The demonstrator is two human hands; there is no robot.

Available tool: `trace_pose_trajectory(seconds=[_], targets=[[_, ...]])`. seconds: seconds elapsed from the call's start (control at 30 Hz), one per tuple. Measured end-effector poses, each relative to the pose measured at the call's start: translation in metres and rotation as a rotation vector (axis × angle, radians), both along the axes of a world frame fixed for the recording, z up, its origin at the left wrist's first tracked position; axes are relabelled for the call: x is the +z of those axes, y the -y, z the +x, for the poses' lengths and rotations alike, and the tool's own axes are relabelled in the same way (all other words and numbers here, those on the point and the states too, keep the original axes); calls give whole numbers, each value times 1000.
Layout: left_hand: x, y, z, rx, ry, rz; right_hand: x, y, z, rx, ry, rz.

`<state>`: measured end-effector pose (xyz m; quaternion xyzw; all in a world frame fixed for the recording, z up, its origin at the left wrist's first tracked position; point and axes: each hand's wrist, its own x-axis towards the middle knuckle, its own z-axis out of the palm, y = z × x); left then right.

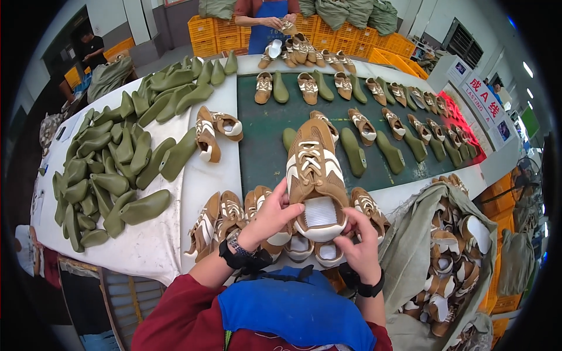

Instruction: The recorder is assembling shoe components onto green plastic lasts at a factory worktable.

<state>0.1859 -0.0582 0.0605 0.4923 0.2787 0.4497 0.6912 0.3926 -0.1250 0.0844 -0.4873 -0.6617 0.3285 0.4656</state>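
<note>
A brown sneaker (315, 155) with white stripes and white laces is held up in front of me, toe pointing away and heel toward me. My left hand (270, 215) grips its left side, the thumb at the collar opening. On the right of the heel, my right hand (359, 241) closes with thumb and fingers. A pale ribbed lining shows inside the opening. Below and beside my hands stand similar sneakers (229, 212) along the near table edge, partly hidden by my forearms. Another pair of sneakers (206, 133) rests to the left.
Green shoe lasts (126, 146) lie heaped on the white table (146, 248) at left. A green belt (257, 155) ahead carries rows of sneakers and lasts. To the right, a grey sack (404, 245) bulges with sneakers. Across the table a person (272, 26) handles a shoe, near yellow crates (202, 38).
</note>
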Motion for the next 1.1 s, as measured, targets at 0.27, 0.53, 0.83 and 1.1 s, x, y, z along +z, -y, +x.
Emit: trace_pose_trajectory(seconds=[0.27,0.53,0.83,1.1], targets=[[-3,11,3,155,-130,80,-11,-1,0,-38,-239,-120],[-59,-113,-157,646,-593,-203,-28,56,67,-452,-87,-86],[-125,-241,-268,1051,-1172,481,-12,68,99,-724,195,-123],[-186,-277,-156,726,-1428,462,17,44,63,-748,549,-297]])
